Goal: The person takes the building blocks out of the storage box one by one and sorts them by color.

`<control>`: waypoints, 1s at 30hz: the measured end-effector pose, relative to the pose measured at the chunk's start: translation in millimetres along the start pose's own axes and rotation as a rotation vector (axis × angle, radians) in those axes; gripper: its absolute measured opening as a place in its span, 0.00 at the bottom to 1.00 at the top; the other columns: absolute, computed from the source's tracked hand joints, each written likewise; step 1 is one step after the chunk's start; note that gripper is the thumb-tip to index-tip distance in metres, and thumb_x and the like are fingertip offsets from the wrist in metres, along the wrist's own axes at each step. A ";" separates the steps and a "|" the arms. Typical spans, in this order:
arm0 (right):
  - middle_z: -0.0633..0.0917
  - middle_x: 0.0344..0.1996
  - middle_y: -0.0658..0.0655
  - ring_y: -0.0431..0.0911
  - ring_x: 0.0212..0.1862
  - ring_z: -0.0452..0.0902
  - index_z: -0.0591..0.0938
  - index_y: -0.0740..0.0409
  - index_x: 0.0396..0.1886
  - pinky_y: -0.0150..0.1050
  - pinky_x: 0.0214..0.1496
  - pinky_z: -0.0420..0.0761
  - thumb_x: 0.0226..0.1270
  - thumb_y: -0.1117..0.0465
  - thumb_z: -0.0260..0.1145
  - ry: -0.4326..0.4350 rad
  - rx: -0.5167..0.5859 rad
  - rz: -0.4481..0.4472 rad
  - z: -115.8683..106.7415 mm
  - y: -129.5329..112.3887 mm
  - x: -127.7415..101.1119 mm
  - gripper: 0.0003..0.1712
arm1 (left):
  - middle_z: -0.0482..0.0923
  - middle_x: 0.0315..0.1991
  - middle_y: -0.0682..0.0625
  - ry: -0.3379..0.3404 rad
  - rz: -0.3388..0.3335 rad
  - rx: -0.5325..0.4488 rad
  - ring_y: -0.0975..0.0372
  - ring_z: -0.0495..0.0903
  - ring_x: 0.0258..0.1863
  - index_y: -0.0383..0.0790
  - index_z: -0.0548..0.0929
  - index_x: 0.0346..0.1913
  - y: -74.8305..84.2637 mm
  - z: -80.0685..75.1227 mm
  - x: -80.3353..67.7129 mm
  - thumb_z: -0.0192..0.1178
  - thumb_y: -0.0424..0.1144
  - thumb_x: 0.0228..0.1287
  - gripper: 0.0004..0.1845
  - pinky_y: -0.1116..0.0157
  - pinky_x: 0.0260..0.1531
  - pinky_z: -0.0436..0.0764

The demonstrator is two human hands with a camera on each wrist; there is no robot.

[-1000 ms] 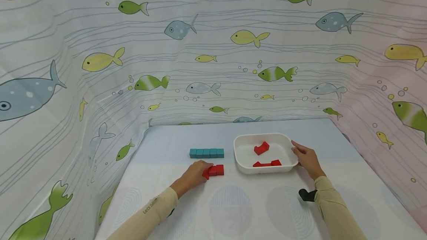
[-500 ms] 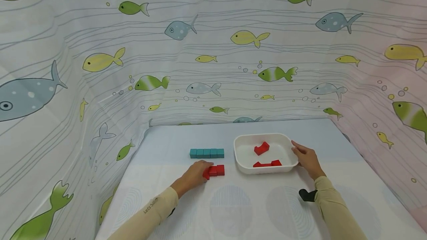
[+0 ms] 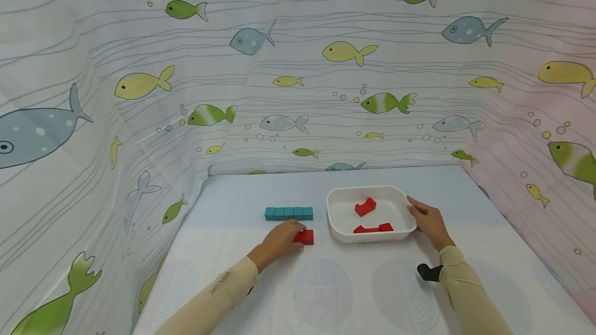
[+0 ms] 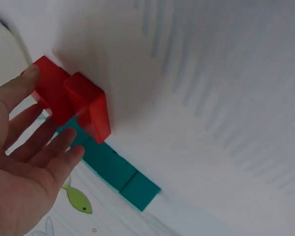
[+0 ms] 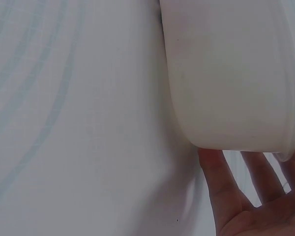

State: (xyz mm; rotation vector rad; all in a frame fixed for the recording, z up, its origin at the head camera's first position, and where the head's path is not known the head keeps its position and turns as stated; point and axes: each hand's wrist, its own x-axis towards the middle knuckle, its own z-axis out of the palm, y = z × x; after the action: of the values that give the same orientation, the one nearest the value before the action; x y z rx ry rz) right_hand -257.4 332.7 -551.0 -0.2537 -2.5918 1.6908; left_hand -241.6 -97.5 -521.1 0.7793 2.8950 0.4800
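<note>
In the head view my left hand (image 3: 281, 239) is at a short row of red blocks (image 3: 306, 237) on the table. The left wrist view has its thumb on one side of a red block (image 4: 51, 86) and its fingers along the other, pinching it. A second red block (image 4: 96, 105) stands against the first, away from the thumb. My right hand (image 3: 427, 224) holds the right end of a white plastic tray (image 3: 332, 224). Seen from the right wrist, its fingers touch the tray's end wall (image 5: 226, 108). Two red blocks (image 3: 365, 207) with cut-out shapes lie inside the tray.
Behind the left hand runs a straight row of teal blocks (image 3: 288, 214), side by side. The tray stands to the right of both rows. A pale patterned cloth covers the table (image 3: 321, 299), and a fish-print curtain (image 3: 298, 66) encloses its back and sides.
My left hand has shifted slightly right along the red row and now covers more of it. The right hand and the tray have stayed where they were.
</note>
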 end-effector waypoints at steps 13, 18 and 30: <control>0.64 0.70 0.66 0.58 0.55 0.73 0.65 0.50 0.73 0.33 0.37 0.83 0.75 0.52 0.57 0.001 0.007 -0.012 -1.0 2.0 -0.4 0.29 | 0.83 0.45 0.52 0.046 0.048 -0.026 0.61 0.77 0.43 0.42 0.83 0.54 0.5 7.7 7.4 0.70 0.40 0.59 0.20 0.63 0.48 0.80; 0.64 0.70 0.67 0.59 0.55 0.73 0.66 0.50 0.73 0.33 0.37 0.83 0.75 0.52 0.57 0.006 0.019 -0.025 -2.5 3.0 0.6 0.29 | 0.83 0.45 0.52 0.049 0.053 -0.039 0.61 0.78 0.43 0.41 0.83 0.55 1.2 5.6 6.8 0.71 0.39 0.58 0.20 0.63 0.47 0.81; 0.63 0.71 0.66 0.60 0.58 0.72 0.65 0.49 0.73 0.34 0.40 0.83 0.75 0.52 0.57 -0.009 0.028 -0.020 -1.9 1.2 -0.6 0.29 | 0.82 0.48 0.51 0.042 0.027 -0.058 0.59 0.78 0.45 0.42 0.82 0.57 1.8 4.7 5.6 0.72 0.39 0.57 0.23 0.62 0.48 0.81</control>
State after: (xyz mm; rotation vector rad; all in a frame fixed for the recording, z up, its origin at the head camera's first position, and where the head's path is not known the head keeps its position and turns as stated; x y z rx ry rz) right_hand -256.4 334.8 -551.3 -0.2194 -2.5661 1.7244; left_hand -244.8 -91.9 -525.1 0.8109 2.8974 0.5873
